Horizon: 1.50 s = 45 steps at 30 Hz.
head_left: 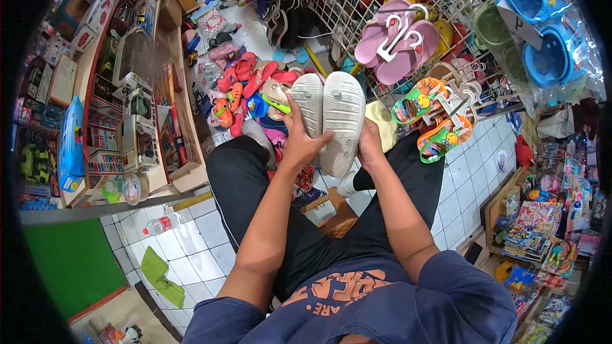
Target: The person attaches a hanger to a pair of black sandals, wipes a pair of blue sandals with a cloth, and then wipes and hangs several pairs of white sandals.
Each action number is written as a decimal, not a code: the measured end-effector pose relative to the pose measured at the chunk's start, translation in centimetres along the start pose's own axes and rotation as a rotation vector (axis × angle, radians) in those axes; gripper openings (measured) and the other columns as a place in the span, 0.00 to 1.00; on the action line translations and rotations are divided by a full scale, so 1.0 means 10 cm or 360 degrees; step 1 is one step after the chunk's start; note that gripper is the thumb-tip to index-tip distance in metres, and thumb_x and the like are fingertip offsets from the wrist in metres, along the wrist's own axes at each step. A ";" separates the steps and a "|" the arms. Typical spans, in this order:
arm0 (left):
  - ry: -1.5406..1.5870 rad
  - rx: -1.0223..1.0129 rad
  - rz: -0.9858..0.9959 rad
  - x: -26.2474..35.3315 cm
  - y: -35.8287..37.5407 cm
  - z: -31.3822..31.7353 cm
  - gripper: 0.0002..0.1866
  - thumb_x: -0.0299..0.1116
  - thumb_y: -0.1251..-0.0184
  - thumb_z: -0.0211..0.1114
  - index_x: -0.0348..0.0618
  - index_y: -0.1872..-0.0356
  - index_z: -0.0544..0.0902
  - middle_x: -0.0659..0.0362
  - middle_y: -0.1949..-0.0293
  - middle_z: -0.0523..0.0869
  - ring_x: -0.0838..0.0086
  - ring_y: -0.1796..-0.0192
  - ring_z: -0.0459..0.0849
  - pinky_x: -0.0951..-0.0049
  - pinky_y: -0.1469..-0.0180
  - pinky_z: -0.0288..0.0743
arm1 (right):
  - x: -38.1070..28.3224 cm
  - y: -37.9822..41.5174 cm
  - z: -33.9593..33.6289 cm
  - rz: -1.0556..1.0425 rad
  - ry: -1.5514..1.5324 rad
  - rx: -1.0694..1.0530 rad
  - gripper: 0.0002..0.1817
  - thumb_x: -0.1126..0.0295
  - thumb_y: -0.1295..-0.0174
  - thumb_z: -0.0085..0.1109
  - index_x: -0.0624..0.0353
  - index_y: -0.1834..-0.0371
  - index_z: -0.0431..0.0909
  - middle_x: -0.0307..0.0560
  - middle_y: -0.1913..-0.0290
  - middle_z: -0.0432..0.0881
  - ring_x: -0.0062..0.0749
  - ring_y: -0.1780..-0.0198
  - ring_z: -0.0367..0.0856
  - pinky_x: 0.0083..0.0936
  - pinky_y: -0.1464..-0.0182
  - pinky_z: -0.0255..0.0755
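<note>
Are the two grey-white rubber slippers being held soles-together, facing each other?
No, the two grey-white rubber slippers stand side by side with both ridged soles toward the camera, the left hand and right hand gripping their lower ends.

I saw matt, finely ribbed soles on the grey sandals (331, 118), probably soft rubber or foam. The blue clogs (539, 25) sat in glossy clear plastic. The floor tiles (197, 242) looked smooth and glazed.

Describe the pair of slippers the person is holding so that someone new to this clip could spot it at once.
Start at the wire rack hung with bright sandals. Just below it, the left hand and right hand hold up the white slippers, soles toward the camera. They are the only plain white pair among coloured ones.
</note>
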State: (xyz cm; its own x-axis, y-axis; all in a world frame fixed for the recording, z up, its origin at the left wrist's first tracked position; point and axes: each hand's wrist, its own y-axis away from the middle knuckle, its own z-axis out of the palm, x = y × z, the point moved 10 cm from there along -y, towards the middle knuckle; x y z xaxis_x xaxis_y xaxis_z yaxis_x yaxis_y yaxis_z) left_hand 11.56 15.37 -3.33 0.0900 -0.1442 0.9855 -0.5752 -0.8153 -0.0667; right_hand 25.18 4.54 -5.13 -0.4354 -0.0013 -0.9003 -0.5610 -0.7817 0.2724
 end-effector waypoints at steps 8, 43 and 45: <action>0.0212 -0.0060 -0.0400 -0.38 -0.02 0.18 0.75 0.56 0.60 0.80 0.42 0.25 0.28 0.41 0.35 0.59 0.53 0.32 0.63 0.62 0.31 0.60 | 0.21 -0.06 -0.05 0.0110 -0.0223 0.0077 0.24 0.55 0.25 0.37 0.61 0.44 0.75 0.47 0.48 0.81 0.30 0.49 0.79 0.29 0.44 0.70; 0.0413 0.0340 -0.0246 0.01 0.10 -0.17 0.11 0.33 0.31 0.58 0.35 0.66 0.82 0.66 0.75 0.78 0.85 0.75 0.73 0.82 0.70 0.67 | -0.05 -0.07 -0.15 -0.0597 0.1072 0.0515 0.14 0.68 0.48 0.70 0.62 0.80 0.73 0.44 0.81 0.75 0.30 0.79 0.73 0.30 0.73 0.66; 0.0330 0.0064 -0.0346 0.04 0.15 0.26 0.11 0.33 0.35 0.63 0.33 0.69 0.81 0.68 0.80 0.72 0.85 0.76 0.70 0.80 0.72 0.64 | -0.08 -0.02 -0.08 -0.0714 0.1306 0.0557 0.13 0.71 0.49 0.68 0.62 0.80 0.71 0.50 0.79 0.75 0.44 0.74 0.75 0.37 0.69 0.66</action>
State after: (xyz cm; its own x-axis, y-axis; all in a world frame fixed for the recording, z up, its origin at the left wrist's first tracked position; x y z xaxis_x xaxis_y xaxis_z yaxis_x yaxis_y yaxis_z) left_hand 12.85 12.64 -3.48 0.0372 0.1505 0.9879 -0.5278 -0.8365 0.1473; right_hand 26.21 4.19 -4.69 0.4149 -0.2849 -0.8641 -0.7878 -0.5877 -0.1845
